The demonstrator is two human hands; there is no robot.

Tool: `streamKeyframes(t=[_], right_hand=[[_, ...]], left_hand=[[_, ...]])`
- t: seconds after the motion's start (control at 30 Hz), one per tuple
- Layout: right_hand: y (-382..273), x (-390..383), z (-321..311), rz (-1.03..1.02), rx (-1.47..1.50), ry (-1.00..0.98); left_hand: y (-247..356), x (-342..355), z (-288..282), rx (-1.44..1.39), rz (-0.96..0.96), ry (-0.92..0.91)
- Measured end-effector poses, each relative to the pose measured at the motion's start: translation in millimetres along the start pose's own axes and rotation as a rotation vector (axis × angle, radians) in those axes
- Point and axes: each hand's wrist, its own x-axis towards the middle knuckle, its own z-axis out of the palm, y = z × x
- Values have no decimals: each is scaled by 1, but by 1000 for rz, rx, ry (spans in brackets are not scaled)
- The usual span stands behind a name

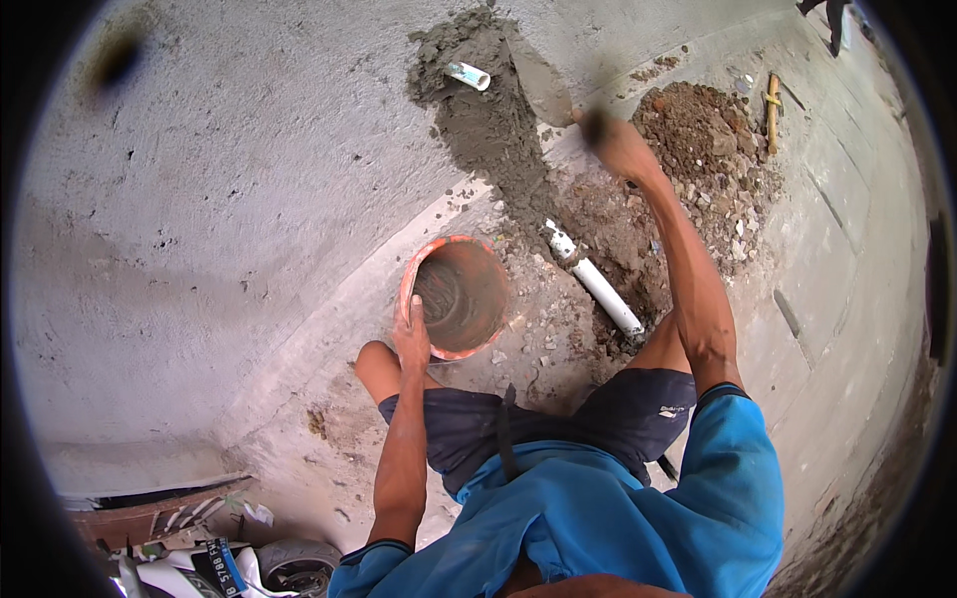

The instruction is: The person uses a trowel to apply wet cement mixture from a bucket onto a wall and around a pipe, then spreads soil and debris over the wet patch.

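Note:
My left hand [411, 339] grips the rim of an orange bucket [497, 283], with the thumb over the edge. Grey wet mortar coats the bucket's inside. My right hand [626, 153], stretched far forward, is closed round the handle of a trowel [541, 88], partly hidden by a dark blur. The trowel's grey blade lies along the right edge of a strip of wet mortar [485, 130] on the wall. Out of the mortar's upper part sticks a short white pipe end [469, 76]. Below the strip, a longer white pipe [605, 296] lies in a dug trench.
A heap of brown soil and rubble [698, 130] lies right of the trench, beside a wooden-looking stick [773, 114]. The rough grey wall [229, 199] fills the left. A parked motorcycle [229, 570] stands at lower left. Another person's legs [833, 22] show at top right.

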Motion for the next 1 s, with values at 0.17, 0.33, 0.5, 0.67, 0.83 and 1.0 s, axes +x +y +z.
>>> streamKeyframes(t=[0.17,0.33,0.5,0.67,0.83,1.0], right_hand=[[-1,49,-58,-259,-334,112],[-37,101,-95,-923,-586,412],[-124,122,-154,-886,-921,146],[-116,141,-139,-747,-942,74],[-88,132,-200,-718,-865,94],[-112,137,-161,-758,-679,91]], left_hand=[[-4,7,4,-36,27,-26],[-2,5,7,-14,-5,-29],[14,15,28,-110,-8,-125],[-11,1,-13,-47,-59,-50],[6,9,16,-123,-2,-75],[-17,-5,-21,-43,-30,9]])
